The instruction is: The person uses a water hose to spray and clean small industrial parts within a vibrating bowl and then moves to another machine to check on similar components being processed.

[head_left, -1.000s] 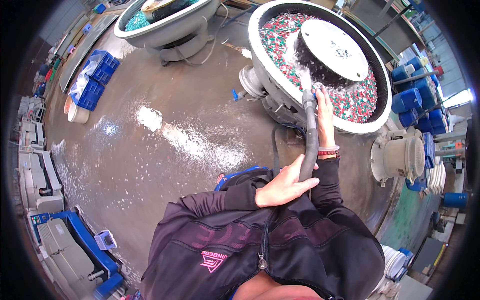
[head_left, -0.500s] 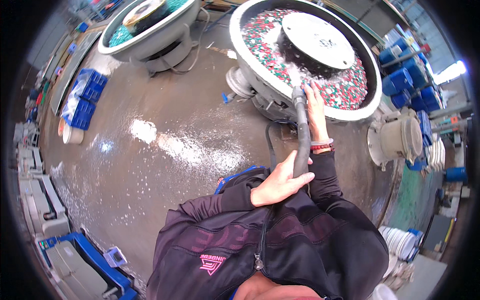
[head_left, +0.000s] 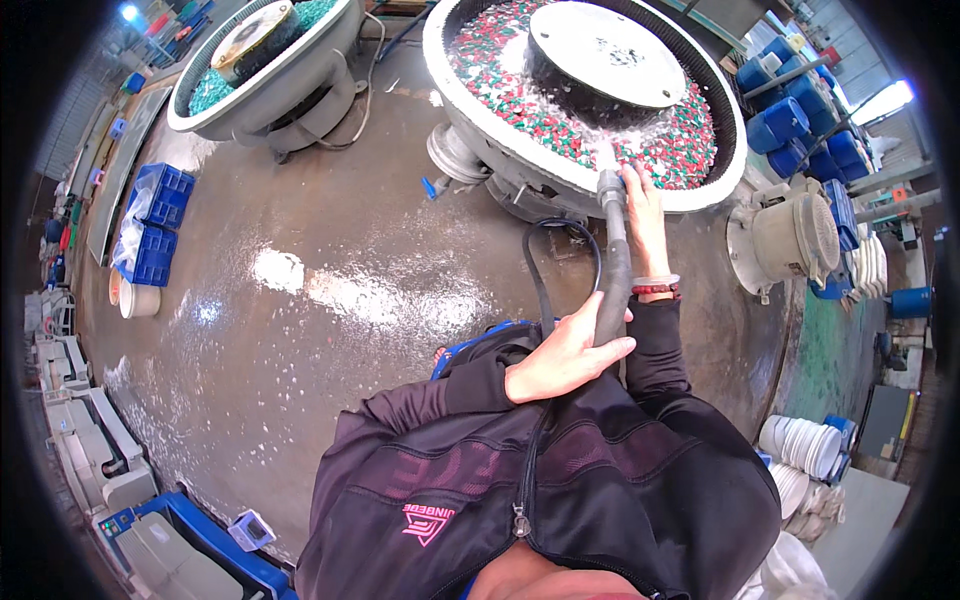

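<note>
As water (head_left: 605, 152) gushes, left hand (head_left: 562, 362) curls around hose (head_left: 616, 270).

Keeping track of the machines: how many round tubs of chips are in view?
2: one tub at the hose's far end, holding multicoloured chips; another tub at upper left, holding teal chips.

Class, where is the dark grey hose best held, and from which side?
Probably around the thick middle of the hose, coming from the near side: that long, round section offers room to wrap, and it slants forward, its spraying end aimed into the round tub.
</note>
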Demonstrator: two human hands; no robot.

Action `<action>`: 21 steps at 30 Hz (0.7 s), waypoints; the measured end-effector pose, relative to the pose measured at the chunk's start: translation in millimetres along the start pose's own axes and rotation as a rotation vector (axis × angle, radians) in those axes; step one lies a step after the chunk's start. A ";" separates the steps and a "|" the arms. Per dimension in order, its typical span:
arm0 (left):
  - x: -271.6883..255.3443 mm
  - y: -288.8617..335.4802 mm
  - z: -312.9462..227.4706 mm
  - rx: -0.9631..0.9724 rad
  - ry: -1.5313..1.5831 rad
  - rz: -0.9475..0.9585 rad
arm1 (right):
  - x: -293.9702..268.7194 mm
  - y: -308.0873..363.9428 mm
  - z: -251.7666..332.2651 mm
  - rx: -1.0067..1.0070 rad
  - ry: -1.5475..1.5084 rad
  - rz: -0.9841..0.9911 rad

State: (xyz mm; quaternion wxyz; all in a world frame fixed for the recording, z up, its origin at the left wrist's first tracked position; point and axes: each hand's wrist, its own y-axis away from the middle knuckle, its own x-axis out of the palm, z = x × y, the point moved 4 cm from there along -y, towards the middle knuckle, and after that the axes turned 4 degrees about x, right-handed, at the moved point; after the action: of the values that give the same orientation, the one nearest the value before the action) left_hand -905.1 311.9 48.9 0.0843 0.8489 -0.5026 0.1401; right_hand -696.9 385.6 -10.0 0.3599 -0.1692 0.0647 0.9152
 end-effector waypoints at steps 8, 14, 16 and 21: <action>-0.9 2.7 6.6 0.090 -0.206 0.055 | -50.9 14.8 -1.6 0.023 0.110 -0.004; 1.9 1.9 3.1 0.116 -0.222 -0.015 | -30.2 7.7 1.1 -0.016 0.009 -0.011; 1.6 2.4 -3.2 0.058 -0.131 -0.049 | -17.5 -3.2 -2.4 -0.065 0.041 0.017; -6.6 5.8 -5.3 0.036 -0.062 -0.173 | 21.5 -11.0 17.0 -0.011 0.064 0.171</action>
State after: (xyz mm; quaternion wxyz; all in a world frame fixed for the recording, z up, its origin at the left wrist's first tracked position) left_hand -914.0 316.1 51.8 0.0654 0.8945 -0.4272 0.1149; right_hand -708.5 411.5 -1.7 0.2774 -0.1940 0.0852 0.9371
